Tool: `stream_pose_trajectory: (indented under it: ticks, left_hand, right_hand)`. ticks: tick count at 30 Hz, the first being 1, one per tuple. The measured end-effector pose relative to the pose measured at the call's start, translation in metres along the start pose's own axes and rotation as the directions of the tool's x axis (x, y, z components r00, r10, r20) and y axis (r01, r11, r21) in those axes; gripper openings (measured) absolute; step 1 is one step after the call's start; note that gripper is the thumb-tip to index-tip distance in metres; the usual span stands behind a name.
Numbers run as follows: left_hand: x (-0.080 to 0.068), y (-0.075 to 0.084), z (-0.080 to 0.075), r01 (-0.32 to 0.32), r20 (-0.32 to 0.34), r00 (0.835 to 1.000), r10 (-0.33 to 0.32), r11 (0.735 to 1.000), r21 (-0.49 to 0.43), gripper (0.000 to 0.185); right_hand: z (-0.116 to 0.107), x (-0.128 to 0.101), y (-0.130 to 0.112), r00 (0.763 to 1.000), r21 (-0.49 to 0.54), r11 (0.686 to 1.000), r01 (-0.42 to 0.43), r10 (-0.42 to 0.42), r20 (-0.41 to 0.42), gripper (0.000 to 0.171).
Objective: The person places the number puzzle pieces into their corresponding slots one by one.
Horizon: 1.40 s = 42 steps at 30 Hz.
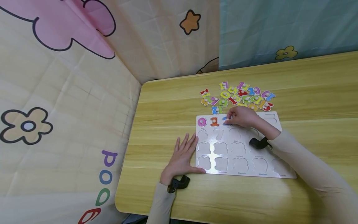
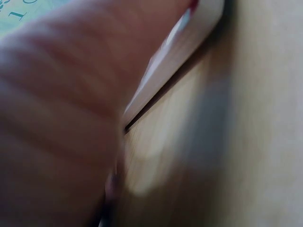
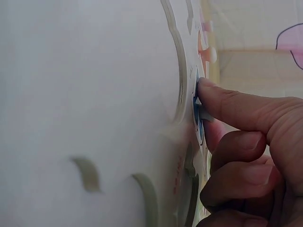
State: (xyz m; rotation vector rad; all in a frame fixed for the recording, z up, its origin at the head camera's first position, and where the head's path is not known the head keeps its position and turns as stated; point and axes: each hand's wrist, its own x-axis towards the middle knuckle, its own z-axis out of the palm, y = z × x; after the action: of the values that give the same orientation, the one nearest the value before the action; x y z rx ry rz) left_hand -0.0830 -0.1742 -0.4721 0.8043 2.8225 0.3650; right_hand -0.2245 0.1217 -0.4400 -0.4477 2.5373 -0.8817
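A white number puzzle board (image 1: 225, 155) lies on the table, with rows of recessed slots. Its top row holds a purple 0 (image 1: 202, 124) and an orange 1 (image 1: 214, 123). Beside the 1, my right hand (image 1: 244, 117) pinches a blue number piece (image 3: 196, 113) between thumb and index finger, over the third slot; the fingers partly cover it. The other fingers are curled in. My left hand (image 1: 180, 160) rests spread at the board's left side, fingertips on its edge and thumb at the lower left corner. In the left wrist view the hand is blurred against the board edge.
Several colourful knobbed number pieces (image 1: 232, 100) lie loosely heaped behind the board. The wooden table (image 1: 156, 124) meets a patterned curtain (image 1: 167, 40) at the back and left. Each wrist carries a black camera mount (image 1: 258, 143).
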Motion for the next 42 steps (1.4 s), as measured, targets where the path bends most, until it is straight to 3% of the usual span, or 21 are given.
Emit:
stream_pose_trajectory:
  ticks: [24, 29, 35, 38, 42]
  left_hand:
    - [0.001, 0.0, 0.002, -0.011, -0.013, 1.0, 0.011, 1.0, 0.002, 0.125]
    - [0.001, 0.0, 0.001, -0.013, -0.01, 1.0, 0.013, 1.0, 0.003, 0.125]
    - [0.001, 0.001, 0.0, -0.006, -0.001, 1.0, 0.006, 1.0, 0.006, 0.125]
    - [0.0, 0.001, 0.0, -0.009, -0.003, 1.0, 0.009, 1.0, 0.004, 0.125]
    - [0.0, 0.001, -0.001, -0.009, -0.005, 1.0, 0.009, 1.0, 0.011, 0.125]
  right_hand:
    - [0.0, -0.006, -0.001, 1.0, -0.03, 0.999, 0.016, -0.017, -0.025, 0.035]
    - [-0.009, -0.012, 0.001, 0.989, 0.04, 0.999, -0.016, 0.022, -0.147, 0.041]
    - [-0.036, -0.02, 0.008, 0.926, 0.116, 0.993, 0.014, 0.031, -0.376, 0.035]
    - [-0.046, -0.023, 0.014, 0.906, 0.129, 0.992, 0.008, 0.047, -0.42, 0.036]
    - [-0.051, -0.022, 0.019, 0.913, 0.141, 0.99, -0.023, 0.078, -0.401, 0.038]
